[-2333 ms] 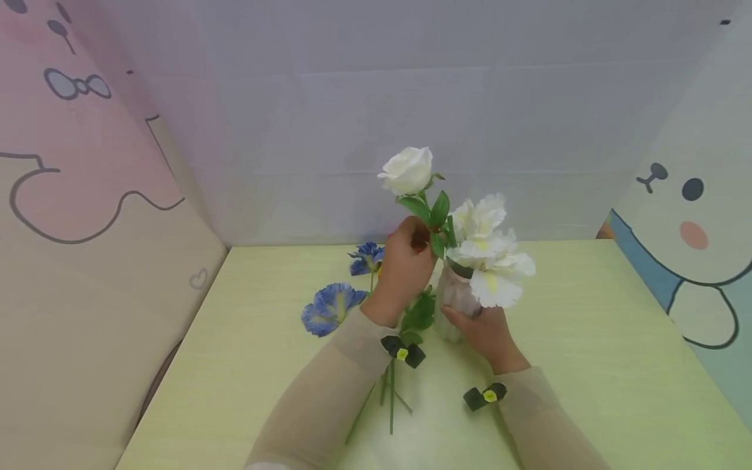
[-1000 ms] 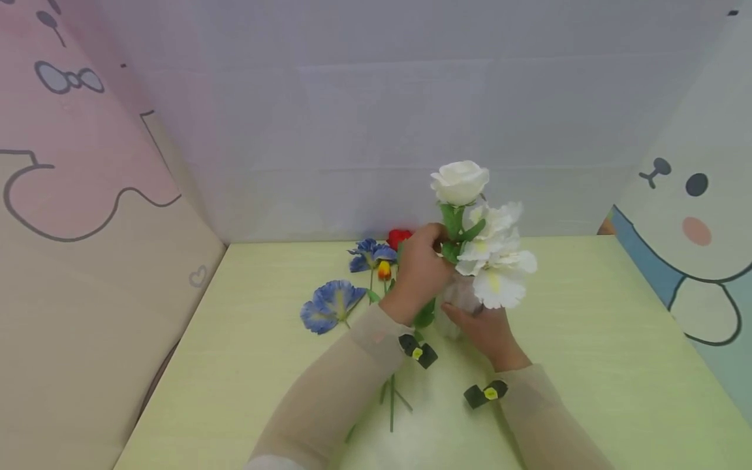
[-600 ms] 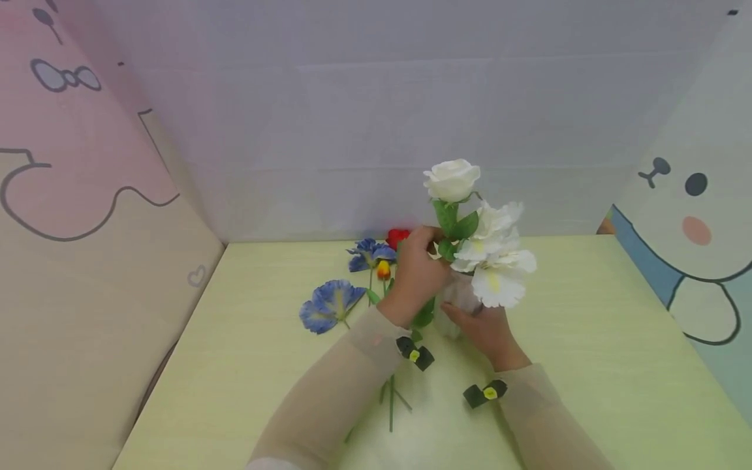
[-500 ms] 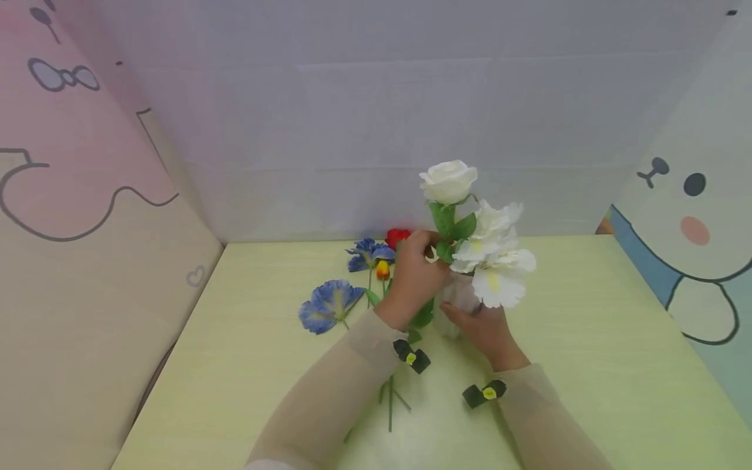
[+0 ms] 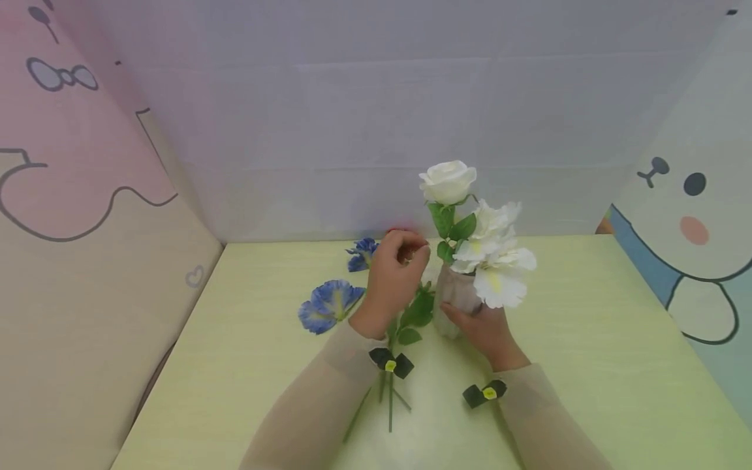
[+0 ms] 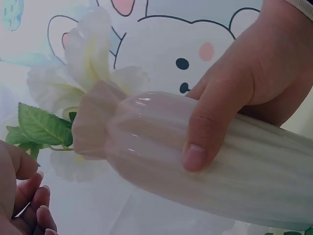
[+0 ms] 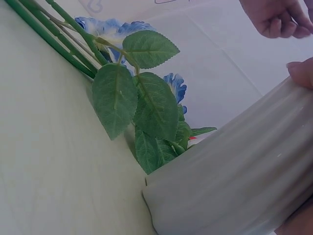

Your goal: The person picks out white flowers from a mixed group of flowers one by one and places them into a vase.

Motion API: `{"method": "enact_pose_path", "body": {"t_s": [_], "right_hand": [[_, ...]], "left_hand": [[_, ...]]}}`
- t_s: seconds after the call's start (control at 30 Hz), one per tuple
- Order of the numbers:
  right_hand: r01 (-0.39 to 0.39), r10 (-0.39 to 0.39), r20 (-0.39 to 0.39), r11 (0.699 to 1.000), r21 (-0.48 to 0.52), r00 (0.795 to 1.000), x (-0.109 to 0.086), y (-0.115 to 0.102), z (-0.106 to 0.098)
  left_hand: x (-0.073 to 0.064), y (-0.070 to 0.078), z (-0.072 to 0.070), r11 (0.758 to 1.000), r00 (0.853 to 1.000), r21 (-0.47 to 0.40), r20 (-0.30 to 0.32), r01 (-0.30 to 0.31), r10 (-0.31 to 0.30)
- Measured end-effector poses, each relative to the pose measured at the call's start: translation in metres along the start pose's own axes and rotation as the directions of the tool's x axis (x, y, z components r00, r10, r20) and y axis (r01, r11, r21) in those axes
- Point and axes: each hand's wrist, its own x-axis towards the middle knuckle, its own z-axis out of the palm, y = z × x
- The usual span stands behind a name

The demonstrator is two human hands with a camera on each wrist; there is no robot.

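A ribbed, pale pink-white vase point(image 5: 454, 295) stands on the table in the head view. My right hand point(image 5: 490, 334) grips its side, the thumb point(image 6: 205, 132) lying across the ribs in the left wrist view. Out of the vase's mouth rises a white rose point(image 5: 448, 183) with green leaves, beside white ruffled flowers point(image 5: 501, 277) that lean right. My left hand point(image 5: 389, 284) hovers just left of the rose stem, fingers loosely curled and holding nothing. In the left wrist view that hand's fingertips point(image 6: 36, 193) are apart from the leaves.
Left of the vase lie more flowers: a large blue one point(image 5: 331, 307), a smaller blue one point(image 5: 361, 254), and green leaves point(image 5: 418, 310) with stems point(image 5: 390, 405) pointing toward me. A red bloom is mostly hidden behind my left hand. Cartoon-printed cloth walls point(image 5: 399, 117) enclose the table point(image 5: 587, 365).
My left hand brought the white rose rightward into the vase, then let go and drew back left. The rose stays standing. My right hand has kept its grip on the vase.
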Motion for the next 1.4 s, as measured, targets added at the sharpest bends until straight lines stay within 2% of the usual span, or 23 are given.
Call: {"method": "enact_pose_path", "body": {"t_s": [0.2, 0.3, 0.4, 0.53, 0.7, 0.83, 0.97, 1.07, 1.13, 1.2, 1.33, 1.4], "right_hand": [[0.002, -0.002, -0.008, 1.0, 0.002, 1.0, -0.001, -0.007, 0.0], [0.012, -0.012, -0.005, 1.0, 0.018, 1.0, -0.002, -0.021, 0.0], [0.024, -0.024, 0.002, 1.0, 0.015, 1.0, -0.004, -0.035, 0.0], [0.048, -0.048, 0.001, 0.999, 0.012, 0.999, -0.003, -0.041, -0.001], [0.07, -0.07, -0.001, 0.997, 0.038, 0.998, -0.002, -0.037, -0.001], [0.074, -0.074, 0.002, 0.996, 0.057, 0.997, -0.002, -0.034, -0.001], [0.062, -0.062, 0.0, 0.997, 0.042, 0.998, -0.002, -0.032, -0.001], [0.046, -0.046, 0.002, 0.999, 0.016, 0.999, -0.003, -0.032, -0.002], [0.043, -0.043, 0.004, 0.999, 0.009, 0.999, -0.003, -0.033, -0.002], [0.045, -0.045, 0.006, 0.999, -0.003, 0.999, -0.004, -0.035, -0.001], [0.059, -0.059, -0.003, 0.998, 0.0, 0.998, -0.004, -0.037, 0.0], [0.067, -0.067, -0.007, 0.998, 0.006, 0.998, -0.004, -0.038, 0.0]], "left_hand": [[-0.013, 0.0, -0.014, 0.998, 0.991, -0.058, -0.128, 0.02, -0.027], [-0.02, -0.005, -0.019, 0.997, 0.981, -0.081, -0.192, 0.014, -0.029], [-0.029, -0.01, -0.024, 0.997, 0.974, -0.076, -0.222, 0.021, -0.037], [-0.037, -0.018, -0.027, 0.999, 0.977, -0.039, -0.208, 0.031, -0.039], [-0.044, -0.03, -0.028, 0.999, 0.983, 0.025, -0.179, 0.044, -0.039], [-0.058, -0.041, -0.026, 0.991, 0.99, 0.097, -0.12, 0.09, -0.078], [-0.071, -0.049, -0.026, 0.971, 0.989, 0.192, -0.056, 0.143, -0.135], [-0.077, -0.049, -0.027, 0.938, 0.98, 0.284, -0.022, 0.198, -0.2], [-0.08, -0.046, -0.026, 0.898, 0.965, 0.37, 0.013, 0.239, -0.262], [-0.083, -0.042, -0.025, 0.848, 0.943, 0.461, 0.064, 0.263, -0.327], [-0.086, -0.034, -0.019, 0.753, 0.901, 0.616, 0.154, 0.233, -0.405], [-0.087, -0.033, -0.018, 0.71, 0.892, 0.672, 0.165, 0.21, -0.421]]}}
